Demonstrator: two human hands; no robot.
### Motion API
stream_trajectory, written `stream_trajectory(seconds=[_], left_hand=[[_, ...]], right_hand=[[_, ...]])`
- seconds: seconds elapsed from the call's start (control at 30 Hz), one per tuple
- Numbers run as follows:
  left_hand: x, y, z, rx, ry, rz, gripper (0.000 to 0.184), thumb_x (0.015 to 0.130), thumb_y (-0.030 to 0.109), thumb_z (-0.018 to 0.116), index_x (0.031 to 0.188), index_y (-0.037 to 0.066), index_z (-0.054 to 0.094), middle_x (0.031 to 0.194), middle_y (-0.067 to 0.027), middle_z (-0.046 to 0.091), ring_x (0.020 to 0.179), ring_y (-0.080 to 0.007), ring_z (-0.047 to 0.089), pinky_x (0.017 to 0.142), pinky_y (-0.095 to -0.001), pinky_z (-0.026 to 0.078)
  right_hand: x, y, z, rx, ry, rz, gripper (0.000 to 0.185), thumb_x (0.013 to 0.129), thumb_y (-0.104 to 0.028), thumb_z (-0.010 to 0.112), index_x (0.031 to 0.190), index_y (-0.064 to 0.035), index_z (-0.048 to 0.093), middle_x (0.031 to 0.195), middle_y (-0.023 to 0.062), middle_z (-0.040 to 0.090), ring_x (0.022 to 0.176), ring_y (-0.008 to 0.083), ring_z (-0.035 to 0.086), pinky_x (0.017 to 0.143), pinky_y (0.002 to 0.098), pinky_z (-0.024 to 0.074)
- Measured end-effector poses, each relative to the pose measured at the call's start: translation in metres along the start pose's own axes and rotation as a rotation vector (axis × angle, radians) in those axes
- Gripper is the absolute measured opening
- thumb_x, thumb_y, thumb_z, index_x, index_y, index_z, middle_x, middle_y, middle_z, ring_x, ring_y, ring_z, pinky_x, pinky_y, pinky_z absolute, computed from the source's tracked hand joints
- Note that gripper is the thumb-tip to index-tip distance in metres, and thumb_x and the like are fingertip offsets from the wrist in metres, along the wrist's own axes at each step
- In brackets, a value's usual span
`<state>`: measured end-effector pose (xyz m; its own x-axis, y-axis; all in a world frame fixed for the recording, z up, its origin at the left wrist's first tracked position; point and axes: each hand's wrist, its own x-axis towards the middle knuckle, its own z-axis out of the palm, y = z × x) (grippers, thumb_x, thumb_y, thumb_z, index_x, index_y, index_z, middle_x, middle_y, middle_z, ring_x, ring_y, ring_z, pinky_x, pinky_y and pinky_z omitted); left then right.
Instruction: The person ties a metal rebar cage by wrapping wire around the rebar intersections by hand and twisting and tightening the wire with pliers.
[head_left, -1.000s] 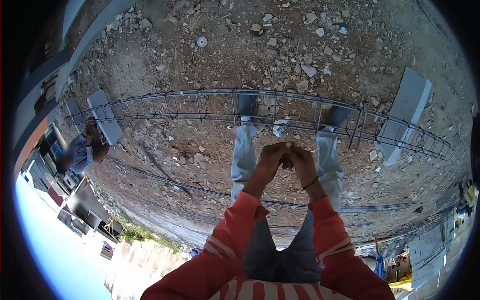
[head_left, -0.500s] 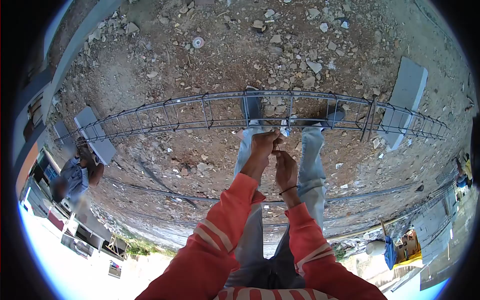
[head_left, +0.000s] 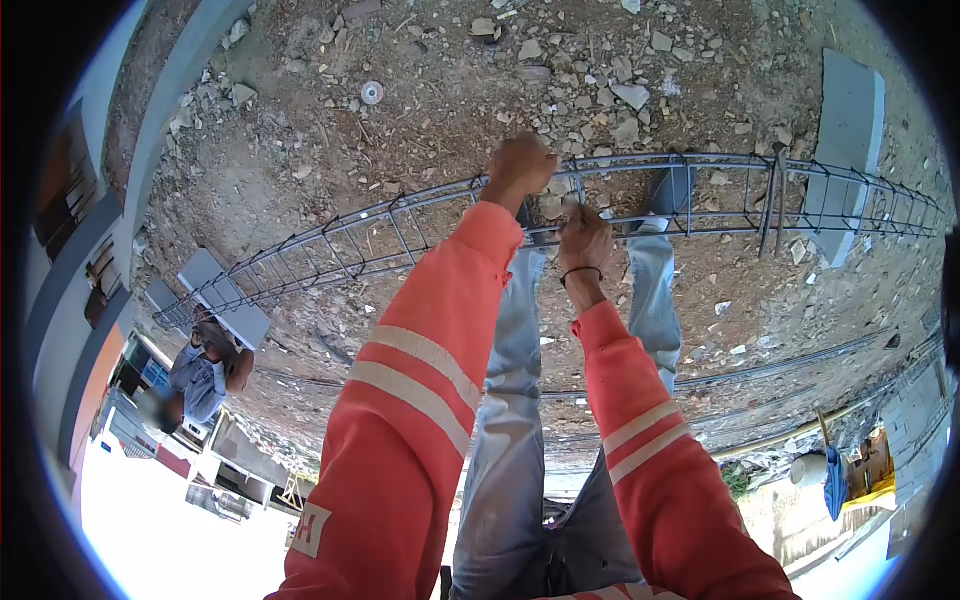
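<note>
A long rebar cage, made of grey bars with square stirrups, lies across in front of me. My left hand is at its far top bar, over the bar, with the fingers curled and slightly blurred; whatever it grips is hidden. Lower and to the right, my right hand is by the near bar, its fingers pinched together beside a stirrup. Anything thin between those fingers is too small to make out. A rusty long-handled tool rests across the cage on the right.
Grey slabs support the cage at the right, and another slab does so at the left. A person crouches by the left end. Loose bars lie behind my legs. Rubble covers the ground beyond.
My hands were close together in front of the near bar and have moved apart. The left has gone forward to the far bar, the right forward to the near bar. The view has shifted.
</note>
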<state>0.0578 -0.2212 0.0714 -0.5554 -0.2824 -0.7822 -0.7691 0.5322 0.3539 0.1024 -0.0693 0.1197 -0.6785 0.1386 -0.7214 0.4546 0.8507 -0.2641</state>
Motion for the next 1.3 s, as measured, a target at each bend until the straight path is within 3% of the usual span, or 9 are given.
stream_trajectory(seconds=[0.17,0.33,0.43,0.53,0.6,0.67,0.93,1.07,1.3], left_hand=[[0.005,0.004,0.016,-0.144,-0.124,0.103,0.023,0.078,0.028,0.076,0.088,0.008,0.077,0.085,-0.0165,0.073,0.081,-0.0289,0.071,0.074,-0.0386,0.053],[-0.002,0.01,0.025,-0.132,0.148,0.203,0.023,0.08,0.024,0.075,0.092,0.005,0.073,0.084,-0.0142,0.071,0.073,-0.0255,0.069,0.069,-0.0376,0.053],[-0.015,0.024,0.013,-0.351,0.093,0.038,0.023,0.082,0.023,0.074,0.094,0.004,0.072,0.083,-0.0134,0.071,0.072,-0.0247,0.069,0.069,-0.0367,0.053],[-0.019,0.025,0.018,-0.391,0.112,0.074,0.022,0.083,0.022,0.073,0.095,0.003,0.071,0.082,-0.013,0.072,0.072,-0.0222,0.069,0.071,-0.0363,0.054],[-0.017,0.015,0.025,-0.391,0.133,0.147,0.023,0.083,0.022,0.072,0.096,0.003,0.071,0.08,-0.0118,0.072,0.071,-0.021,0.068,0.069,-0.035,0.054],[-0.019,0.012,0.027,-0.397,0.153,0.219,0.023,0.084,0.023,0.072,0.097,0.003,0.071,0.079,-0.0107,0.072,0.07,-0.0199,0.068,0.067,-0.0337,0.054],[-0.037,0.018,0.02,-0.498,0.091,0.186,0.012,0.078,0.01,0.071,0.085,0.0,0.067,0.076,-0.0095,0.072,0.07,-0.0132,0.069,0.066,-0.0281,0.054],[-0.034,0.024,0.025,-0.507,0.137,0.13,0.012,0.077,0.011,0.07,0.084,0.001,0.068,0.077,-0.0098,0.073,0.071,-0.0159,0.071,0.067,-0.0291,0.055],[-0.012,0.029,0.026,-0.113,0.149,0.156,0.023,0.076,0.024,0.066,0.083,0.004,0.075,0.084,-0.0197,0.071,0.084,-0.0335,0.07,0.08,-0.0399,0.056]], right_hand=[[0.012,-0.013,0.003,0.183,-0.043,-0.054,0.031,0.095,-0.028,0.048,0.097,-0.0116,0.074,0.073,0.0095,0.072,0.071,0.0286,0.069,0.067,0.0418,0.0517],[0.012,-0.019,0.006,0.243,-0.062,0.008,0.032,0.095,-0.029,0.05,0.095,-0.0098,0.075,0.072,0.0074,0.073,0.069,0.0271,0.07,0.068,0.039,0.0532],[0.016,-0.028,0.008,0.392,-0.053,0.118,0.032,0.095,-0.031,0.051,0.092,-0.0107,0.076,0.074,0.0088,0.073,0.072,0.0274,0.071,0.071,0.0385,0.0543],[0.024,-0.02,0.009,0.26,-0.025,0.109,0.03,0.093,-0.028,0.053,0.089,-0.0091,0.077,0.077,0.011,0.073,0.075,0.0295,0.071,0.073,0.0391,0.0551],[0.044,-0.002,0.002,-0.178,-0.182,-0.337,0.028,0.089,-0.026,0.056,0.087,-0.0058,0.076,0.081,0.0128,0.074,0.081,0.0303,0.072,0.077,0.0399,0.0553],[0.048,-0.027,-0.041,-0.122,-0.351,-0.1,0.026,0.085,-0.023,0.059,0.092,-0.0038,0.075,0.091,0.016,0.074,0.092,0.0342,0.071,0.083,0.0423,0.0553],[0.129,-0.108,-0.085,-0.799,-0.397,-0.53,0.016,0.077,-0.024,0.071,0.086,-0.0115,0.077,0.093,0.0155,0.073,0.091,0.0346,0.071,0.082,0.0438,0.0568],[0.148,-0.116,-0.077,-0.956,-0.49,-0.532,0.04,0.08,-0.033,0.076,0.107,-0.0044,0.071,0.108,0.0186,0.071,0.106,0.0326,0.069,0.089,0.051,0.054],[0.183,-0.073,-0.081,-0.929,-0.73,-0.538,0.058,0.08,-0.056,0.071,0.104,-0.0033,0.073,0.108,0.0197,0.071,0.101,0.0354,0.068,0.089,0.0439,0.0525]])
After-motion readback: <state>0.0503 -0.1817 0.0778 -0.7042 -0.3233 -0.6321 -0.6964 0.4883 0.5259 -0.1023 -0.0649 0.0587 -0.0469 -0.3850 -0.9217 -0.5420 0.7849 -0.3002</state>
